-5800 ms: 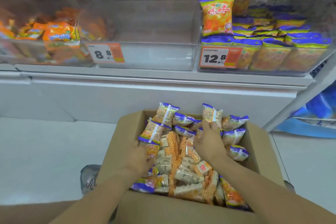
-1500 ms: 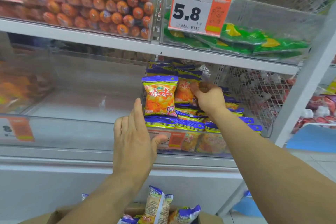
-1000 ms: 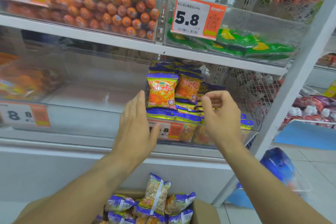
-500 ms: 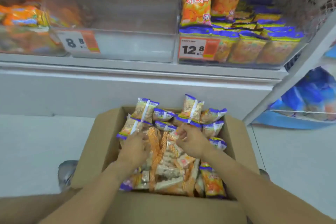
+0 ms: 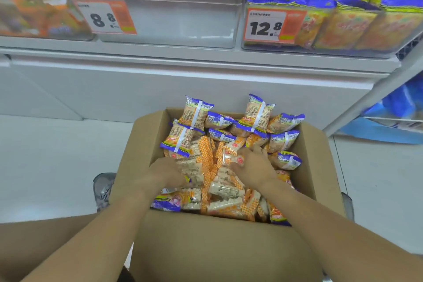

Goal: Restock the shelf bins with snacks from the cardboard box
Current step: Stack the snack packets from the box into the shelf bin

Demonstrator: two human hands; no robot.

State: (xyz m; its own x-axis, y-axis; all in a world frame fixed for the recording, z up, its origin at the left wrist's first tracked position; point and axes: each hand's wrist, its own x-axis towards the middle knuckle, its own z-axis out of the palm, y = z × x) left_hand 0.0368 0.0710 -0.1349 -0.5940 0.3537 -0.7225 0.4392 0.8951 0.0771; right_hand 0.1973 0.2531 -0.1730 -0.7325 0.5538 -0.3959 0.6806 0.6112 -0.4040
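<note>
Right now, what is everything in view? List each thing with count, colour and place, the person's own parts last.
cardboard box: one, brown, on the floor below the shelf.
snack packets: many, purple-orange and orange-checked, in the box.
middle bin: one, clear, tagged 8.8, no stock visible.
right bin: one, clear, tagged 12.8, holding purple-orange bags.
left bin: one, clear, orange packets.
shoe: one, grey, left of the box.
left hand: gripping checked packets.
right hand: gripping checked packets.
</note>
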